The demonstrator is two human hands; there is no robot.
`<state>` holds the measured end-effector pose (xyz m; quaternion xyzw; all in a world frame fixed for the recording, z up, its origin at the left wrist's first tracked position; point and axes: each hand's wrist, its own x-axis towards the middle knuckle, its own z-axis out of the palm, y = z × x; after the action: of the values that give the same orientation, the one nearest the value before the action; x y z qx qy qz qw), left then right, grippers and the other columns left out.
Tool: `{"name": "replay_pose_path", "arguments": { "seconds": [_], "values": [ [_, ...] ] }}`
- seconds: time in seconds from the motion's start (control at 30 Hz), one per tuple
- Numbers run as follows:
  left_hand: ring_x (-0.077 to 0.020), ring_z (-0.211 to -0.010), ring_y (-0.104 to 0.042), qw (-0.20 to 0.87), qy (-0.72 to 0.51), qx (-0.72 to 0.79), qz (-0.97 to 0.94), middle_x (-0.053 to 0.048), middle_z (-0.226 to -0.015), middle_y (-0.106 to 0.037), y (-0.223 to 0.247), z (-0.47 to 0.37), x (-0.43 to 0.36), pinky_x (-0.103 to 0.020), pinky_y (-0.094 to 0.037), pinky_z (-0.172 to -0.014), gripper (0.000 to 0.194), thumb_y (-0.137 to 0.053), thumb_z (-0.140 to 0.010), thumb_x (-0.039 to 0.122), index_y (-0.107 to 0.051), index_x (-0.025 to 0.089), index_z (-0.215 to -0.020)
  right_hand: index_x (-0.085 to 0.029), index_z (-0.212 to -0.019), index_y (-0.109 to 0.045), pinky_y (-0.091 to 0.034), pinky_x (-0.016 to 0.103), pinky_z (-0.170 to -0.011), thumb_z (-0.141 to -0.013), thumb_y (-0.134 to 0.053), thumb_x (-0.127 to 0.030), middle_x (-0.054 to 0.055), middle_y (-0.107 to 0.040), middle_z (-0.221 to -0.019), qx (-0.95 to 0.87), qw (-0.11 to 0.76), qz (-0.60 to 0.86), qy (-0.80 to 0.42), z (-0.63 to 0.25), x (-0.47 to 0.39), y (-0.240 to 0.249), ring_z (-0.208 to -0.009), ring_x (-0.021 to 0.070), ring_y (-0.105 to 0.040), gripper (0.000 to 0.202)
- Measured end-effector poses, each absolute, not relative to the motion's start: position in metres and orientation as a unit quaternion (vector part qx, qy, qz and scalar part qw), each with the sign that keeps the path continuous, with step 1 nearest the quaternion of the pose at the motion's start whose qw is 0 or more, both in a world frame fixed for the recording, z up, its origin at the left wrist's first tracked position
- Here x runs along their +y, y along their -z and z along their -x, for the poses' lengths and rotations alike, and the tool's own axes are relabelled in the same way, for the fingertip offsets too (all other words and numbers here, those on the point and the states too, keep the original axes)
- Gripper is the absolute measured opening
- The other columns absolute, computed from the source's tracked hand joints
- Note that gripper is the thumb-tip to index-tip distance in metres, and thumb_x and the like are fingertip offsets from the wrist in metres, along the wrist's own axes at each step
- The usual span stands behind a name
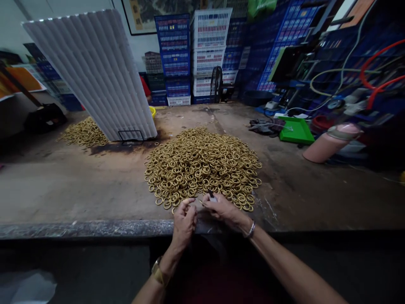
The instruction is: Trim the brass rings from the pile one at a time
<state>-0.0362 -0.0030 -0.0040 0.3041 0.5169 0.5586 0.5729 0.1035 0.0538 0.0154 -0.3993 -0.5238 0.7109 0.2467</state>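
A wide heap of brass-coloured rings (202, 164) lies on the worn table (104, 185). At its near edge, my left hand (185, 219) has its fingers bent and drawn together; anything between them is too small to make out. Just right of it, my right hand (220, 207) is closed around a small dark-tipped tool (211, 195), with what looks like one ring at the fingertips. The two hands are close together but apart. A watch is on the left wrist, a bracelet on the right.
A tall corrugated white panel (95, 71) stands in a wire holder at the left, beside a second ring pile (84, 133). To the right are a green tray (295, 130), dark gloves (265, 126) and a pink cylinder (330, 143). Stacked crates (209, 55) stand behind.
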Motion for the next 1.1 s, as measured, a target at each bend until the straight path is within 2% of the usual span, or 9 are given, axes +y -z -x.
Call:
{"name": "replay_pose_path", "arguments": {
  "seconds": [0.1,0.2,0.4,0.57,0.67,0.77,0.9,1.1],
  "values": [
    [-0.004,-0.035,-0.031,0.549,-0.538,0.524,-0.366,0.009,-0.044,-0.04,0.003,0.036,-0.002,-0.016,-0.024,-0.036,0.034,-0.058,-0.072,0.038,-0.056,0.016,-0.098,-0.019,-0.072,-0.041,-0.015,0.016,-0.035,-0.068,-0.061,-0.039,-0.01,-0.034,-0.053,-0.472,0.223,0.353,-0.776,-0.106,0.05,-0.018,-0.037,0.0011,-0.023,0.029],
    [-0.004,-0.035,-0.031,0.54,-0.534,0.525,-0.385,0.008,-0.046,-0.042,0.004,0.037,-0.001,-0.017,-0.024,-0.036,0.027,-0.057,-0.073,0.038,-0.058,0.015,-0.087,-0.018,-0.073,-0.041,-0.015,0.015,-0.035,-0.068,-0.063,-0.039,-0.01,-0.035,-0.054,-0.439,0.207,0.321,-0.813,-0.107,0.048,-0.016,-0.036,-0.0001,-0.023,0.03],
    [-0.005,-0.038,-0.033,0.537,-0.543,0.514,-0.39,0.008,-0.047,-0.042,0.008,0.037,-0.003,-0.017,-0.028,-0.04,0.022,-0.061,-0.071,0.038,-0.052,0.018,-0.073,-0.019,-0.072,-0.039,-0.016,0.014,-0.034,-0.066,-0.066,-0.039,-0.011,-0.034,-0.052,-0.398,0.2,0.304,-0.842,-0.107,0.047,-0.013,-0.034,-0.0007,-0.023,0.034],
    [-0.0103,-0.054,-0.045,0.445,-0.573,0.531,-0.438,0.002,-0.059,-0.051,0.003,0.035,-0.005,-0.02,-0.036,-0.053,0.015,-0.063,-0.069,0.032,-0.057,0.019,-0.066,-0.02,-0.074,-0.039,-0.018,0.014,-0.033,-0.067,-0.061,-0.047,-0.01,-0.04,-0.054,-0.443,0.244,0.4,-0.764,-0.101,0.045,-0.014,-0.034,0.0002,-0.025,0.035],
    [-0.0127,-0.059,-0.048,0.421,-0.565,0.525,-0.478,0.0,-0.063,-0.055,-0.002,0.034,-0.006,-0.022,-0.039,-0.06,0.012,-0.061,-0.071,0.03,-0.06,0.019,-0.068,-0.018,-0.07,-0.042,-0.02,0.015,-0.033,-0.066,-0.06,-0.047,-0.01,-0.037,-0.049,-0.505,0.261,0.453,-0.686,-0.095,0.044,-0.015,-0.036,0.0016,-0.027,0.034],
    [-0.011,-0.054,-0.045,0.461,-0.549,0.523,-0.462,0.001,-0.06,-0.053,-0.004,0.033,-0.007,-0.021,-0.036,-0.053,0.015,-0.059,-0.073,0.034,-0.061,0.019,-0.073,-0.018,-0.068,-0.043,-0.022,0.015,-0.033,-0.067,-0.058,-0.045,-0.01,-0.036,-0.047,-0.531,0.272,0.476,-0.646,-0.09,0.044,-0.015,-0.036,0.0024,-0.027,0.03],
    [-0.0055,-0.04,-0.034,0.572,-0.491,0.512,-0.412,0.006,-0.05,-0.042,-0.004,0.034,-0.01,-0.017,-0.026,-0.04,0.025,-0.054,-0.076,0.042,-0.055,0.017,-0.071,-0.017,-0.065,-0.044,-0.022,0.015,-0.033,-0.068,-0.055,-0.037,-0.009,-0.036,-0.047,-0.553,0.28,0.485,-0.618,-0.088,0.045,-0.012,-0.037,0.0028,-0.029,0.023],
    [-0.0027,-0.037,-0.035,0.664,-0.489,0.454,-0.338,0.006,-0.057,-0.047,-0.001,0.035,-0.013,-0.015,-0.022,-0.035,0.031,-0.055,-0.074,0.047,-0.046,0.017,-0.071,-0.018,-0.067,-0.043,-0.023,0.015,-0.034,-0.071,-0.052,-0.038,-0.008,-0.041,-0.048,-0.544,0.284,0.458,-0.643,-0.088,0.043,-0.011,-0.037,0.0036,-0.03,0.022]
  ]
}}
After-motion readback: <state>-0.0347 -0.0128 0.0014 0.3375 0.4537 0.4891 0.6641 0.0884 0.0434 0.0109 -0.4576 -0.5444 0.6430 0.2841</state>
